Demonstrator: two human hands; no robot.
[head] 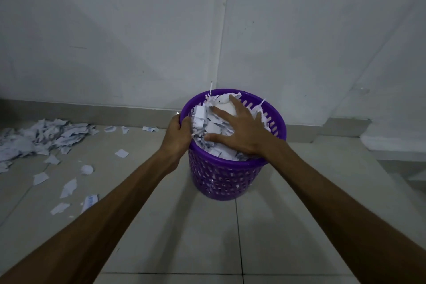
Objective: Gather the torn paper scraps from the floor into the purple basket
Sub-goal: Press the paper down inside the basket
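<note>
The purple basket (221, 175) stands upright on the tiled floor near the wall, heaped to the brim with torn white paper scraps (207, 122). My left hand (177, 134) grips the basket's left rim, fingers curled over it. With spread, straight fingers my right hand (239, 129) presses flat on the paper heap inside the basket. A large pile of scraps (39, 138) lies on the floor at the far left against the skirting. Single loose scraps (69, 188) trail from that pile toward me.
A white wall rises right behind the basket. A low white ledge (391, 143) juts out at the right. Bare grey floor tiles (207, 237) lie in front of the basket, between my forearms.
</note>
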